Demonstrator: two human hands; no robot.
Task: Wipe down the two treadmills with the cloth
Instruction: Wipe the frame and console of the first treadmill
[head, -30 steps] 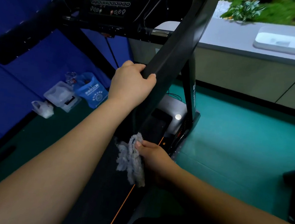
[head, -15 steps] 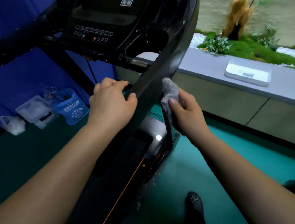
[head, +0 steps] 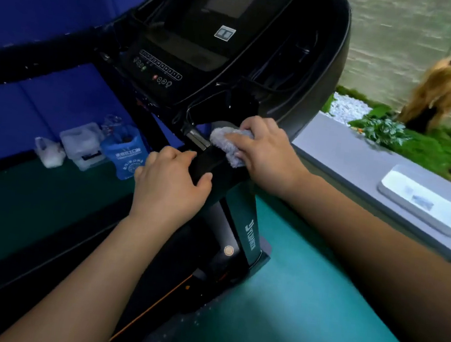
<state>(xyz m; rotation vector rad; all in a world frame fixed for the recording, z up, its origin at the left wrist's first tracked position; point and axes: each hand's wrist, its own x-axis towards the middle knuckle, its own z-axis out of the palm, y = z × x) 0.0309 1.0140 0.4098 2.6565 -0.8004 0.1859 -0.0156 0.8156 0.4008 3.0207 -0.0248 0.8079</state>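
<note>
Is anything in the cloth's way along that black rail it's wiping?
Yes: the left hand grips the handrail just below the cloth, which the right hand holds against it. Toward the console, nothing visible blocks it.

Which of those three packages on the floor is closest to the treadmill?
The blue printed bag; the clear box and small white bag lie farther left, away from the treadmill.

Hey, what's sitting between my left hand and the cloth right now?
Only a bare stretch of the treadmill's black handrail, as the head view shows; the left hand grips it just short of the cloth.
</note>
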